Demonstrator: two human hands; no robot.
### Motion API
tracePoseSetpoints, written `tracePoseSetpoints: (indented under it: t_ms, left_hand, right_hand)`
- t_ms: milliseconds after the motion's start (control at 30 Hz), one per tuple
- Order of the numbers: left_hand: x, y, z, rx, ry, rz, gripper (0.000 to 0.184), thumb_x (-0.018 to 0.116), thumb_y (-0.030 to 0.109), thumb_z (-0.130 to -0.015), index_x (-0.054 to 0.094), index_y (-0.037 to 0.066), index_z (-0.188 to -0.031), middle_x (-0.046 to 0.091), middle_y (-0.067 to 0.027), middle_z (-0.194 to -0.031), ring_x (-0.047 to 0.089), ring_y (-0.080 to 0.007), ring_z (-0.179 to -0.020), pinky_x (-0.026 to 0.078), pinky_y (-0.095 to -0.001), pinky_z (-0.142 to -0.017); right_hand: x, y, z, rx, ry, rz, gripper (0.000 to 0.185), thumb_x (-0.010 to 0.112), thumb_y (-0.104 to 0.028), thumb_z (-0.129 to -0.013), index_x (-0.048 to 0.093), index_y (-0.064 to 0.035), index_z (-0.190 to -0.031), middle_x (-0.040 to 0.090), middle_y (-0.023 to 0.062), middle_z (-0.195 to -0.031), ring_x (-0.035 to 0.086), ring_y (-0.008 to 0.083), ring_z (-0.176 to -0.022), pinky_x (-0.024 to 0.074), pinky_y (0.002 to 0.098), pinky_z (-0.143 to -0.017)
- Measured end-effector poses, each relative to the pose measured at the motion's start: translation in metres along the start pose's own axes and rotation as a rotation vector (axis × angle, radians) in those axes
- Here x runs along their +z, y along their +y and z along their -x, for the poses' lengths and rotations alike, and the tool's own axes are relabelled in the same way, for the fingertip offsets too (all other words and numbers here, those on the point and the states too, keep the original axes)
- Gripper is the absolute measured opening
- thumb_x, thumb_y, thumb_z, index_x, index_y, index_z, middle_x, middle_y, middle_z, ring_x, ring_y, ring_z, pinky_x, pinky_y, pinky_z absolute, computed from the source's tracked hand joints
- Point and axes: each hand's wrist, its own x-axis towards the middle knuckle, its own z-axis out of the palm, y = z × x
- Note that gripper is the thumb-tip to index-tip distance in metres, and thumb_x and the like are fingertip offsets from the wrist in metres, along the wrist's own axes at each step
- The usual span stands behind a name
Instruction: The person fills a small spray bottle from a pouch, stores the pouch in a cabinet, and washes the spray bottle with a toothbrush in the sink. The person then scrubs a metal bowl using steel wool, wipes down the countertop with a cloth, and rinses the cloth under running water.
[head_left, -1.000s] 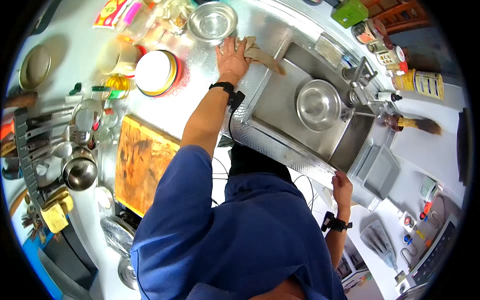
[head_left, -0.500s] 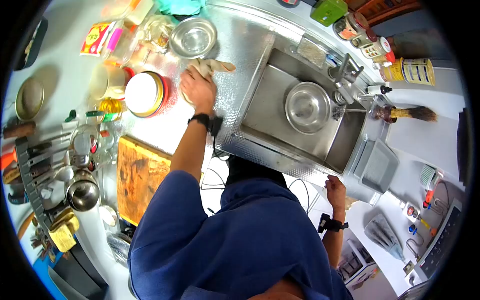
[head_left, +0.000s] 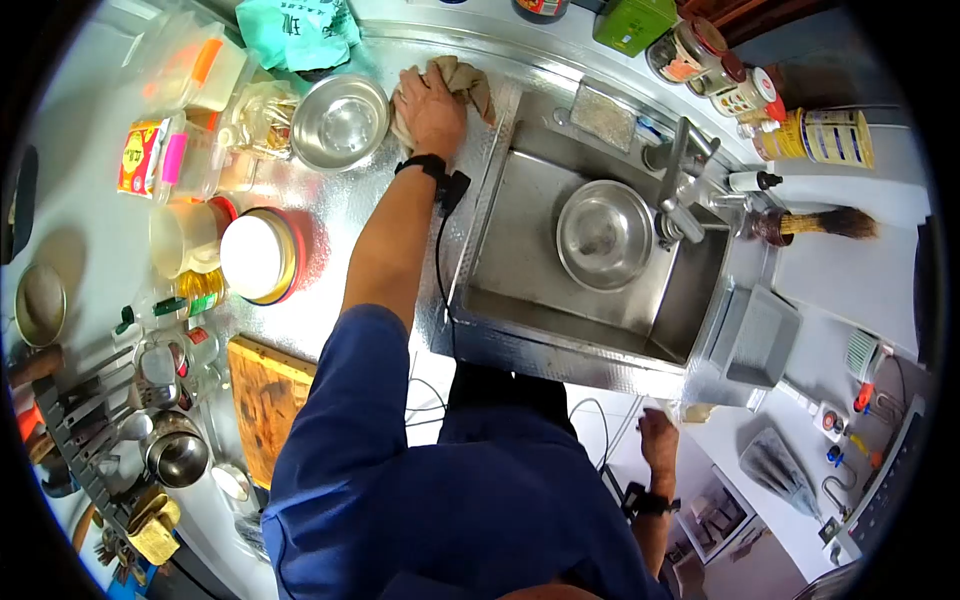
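My left hand (head_left: 432, 112) presses down on a crumpled beige cloth (head_left: 468, 85) on the metal counter, left of the sink. Part of the cloth is hidden under my palm and fingers. Just left of that hand stands a round steel bowl (head_left: 341, 122). My right hand (head_left: 658, 440) hangs below the counter edge at the lower right, fingers curled, with nothing visible in it. In the sink (head_left: 510, 235) sits another steel bowl (head_left: 604, 236), apart from both hands.
Stacked round lids (head_left: 255, 255), plastic containers (head_left: 185, 235) and a teal bag (head_left: 298, 32) stand on the left. A wooden cutting board (head_left: 262, 395) lies nearer me. The faucet (head_left: 682, 185) rises at the sink's right, beside a grey basin (head_left: 762, 335). Several jars (head_left: 687, 52) line the back.
My left hand has moved away from me and slightly right across the counter, taking the cloth with it. My right hand hangs lower. The whole view has shifted somewhat.
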Motion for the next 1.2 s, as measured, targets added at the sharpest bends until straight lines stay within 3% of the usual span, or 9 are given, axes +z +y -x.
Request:
tracePoseSetpoints:
  t_ms: [200,233,333,400,533,600,833,1000,1200]
  left_hand:
    - [0.046,-0.048,-0.066,-0.124,0.212,0.009,0.047,0.065,0.022,-0.083,0.056,0.016,-0.130,0.044,-0.0253,-0.131,0.042,-0.0446,-0.121,0.033,-0.0540,-0.106]
    - [0.054,-0.056,-0.071,-0.063,0.198,-0.044,0.046,0.062,0.026,-0.085,0.056,0.017,-0.129,0.046,-0.0262,-0.129,0.043,-0.0443,-0.119,0.034,-0.0537,-0.105]
    - [0.047,-0.056,-0.051,0.119,0.189,-0.141,0.047,0.059,0.036,-0.086,0.056,0.020,-0.130,0.052,-0.0264,-0.122,0.047,-0.0436,-0.116,0.039,-0.0548,-0.100]
    - [0.037,-0.050,-0.039,0.117,0.039,-0.206,0.052,0.061,0.045,-0.084,0.057,0.020,-0.130,0.056,-0.0276,-0.121,0.054,-0.0454,-0.110,0.046,-0.0570,-0.091]
    - [-0.012,-0.023,0.021,0.152,-0.092,-0.277,0.052,0.061,0.053,-0.085,0.057,0.027,-0.130,0.059,-0.0187,-0.122,0.055,-0.0426,-0.115,0.048,-0.0543,-0.090]
    - [-0.027,-0.030,0.052,0.180,-0.121,-0.245,0.049,0.062,0.039,-0.085,0.056,0.021,-0.130,0.054,-0.0240,-0.121,0.050,-0.0437,-0.114,0.042,-0.0559,-0.095]
    - [-0.096,-0.060,0.204,0.257,-0.133,-0.179,0.051,0.069,0.034,-0.083,0.059,0.015,-0.129,0.059,-0.0225,-0.102,0.055,-0.0403,-0.098,0.043,-0.0482,-0.090]
    - [-0.122,0.006,0.322,-0.028,-0.137,-0.206,0.053,0.064,0.031,-0.088,0.055,0.006,-0.134,0.052,-0.0240,-0.112,0.051,-0.0374,-0.104,0.042,-0.0487,-0.091]
    - [-0.101,0.125,0.419,0.285,-0.064,-0.112,0.048,0.063,0.029,-0.083,0.062,0.009,-0.127,0.051,-0.0223,-0.129,0.045,-0.0409,-0.121,0.036,-0.0545,-0.097]
  right_hand:
    - [0.009,0.016,0.039,0.287,-0.046,-0.124,0.021,0.065,-0.014,-0.088,0.067,-0.0009,-0.104,0.071,0.0177,-0.093,0.069,0.0363,-0.087,0.0544,0.0391,-0.077]
    - [0.008,0.015,0.039,-0.045,0.009,0.069,0.020,0.064,-0.014,-0.089,0.066,0.0002,-0.103,0.070,0.0185,-0.093,0.068,0.0373,-0.087,0.0542,0.0401,-0.076]
    - [0.014,0.019,0.046,0.186,-0.100,-0.030,0.019,0.060,-0.013,-0.090,0.066,0.0001,-0.103,0.067,0.0232,-0.100,0.066,0.0404,-0.092,0.0529,0.0447,-0.078]
    - [0.018,0.025,0.037,-0.007,-0.131,0.133,0.025,0.061,-0.017,-0.091,0.067,0.0012,-0.106,0.068,0.0218,-0.100,0.066,0.0398,-0.092,0.0530,0.0441,-0.079]
    - [0.014,0.004,0.014,0.127,-0.061,-0.069,0.024,0.063,-0.017,-0.092,0.068,-0.0004,-0.109,0.070,0.0202,-0.090,0.069,0.0306,-0.080,0.0537,0.0374,-0.073]
    - [0.018,0.013,0.007,0.143,-0.055,-0.141,0.025,0.064,-0.018,-0.091,0.067,-0.0013,-0.110,0.071,0.0185,-0.092,0.069,0.0300,-0.080,0.0538,0.0374,-0.073]
    - [0.023,0.053,0.016,0.117,-0.068,-0.209,0.027,0.065,-0.019,-0.091,0.067,-0.0018,-0.112,0.072,0.0182,-0.095,0.070,0.0296,-0.083,0.0545,0.0383,-0.077]
    - [0.027,0.090,0.024,0.063,-0.078,-0.238,0.027,0.065,-0.020,-0.092,0.067,-0.0024,-0.112,0.072,0.0182,-0.098,0.070,0.0309,-0.087,0.0548,0.0386,-0.080]
    - [0.022,0.122,0.049,0.115,-0.046,-0.287,0.030,0.063,-0.023,-0.092,0.066,-0.0020,-0.113,0.071,0.0191,-0.100,0.070,0.0316,-0.088,0.0546,0.0391,-0.080]
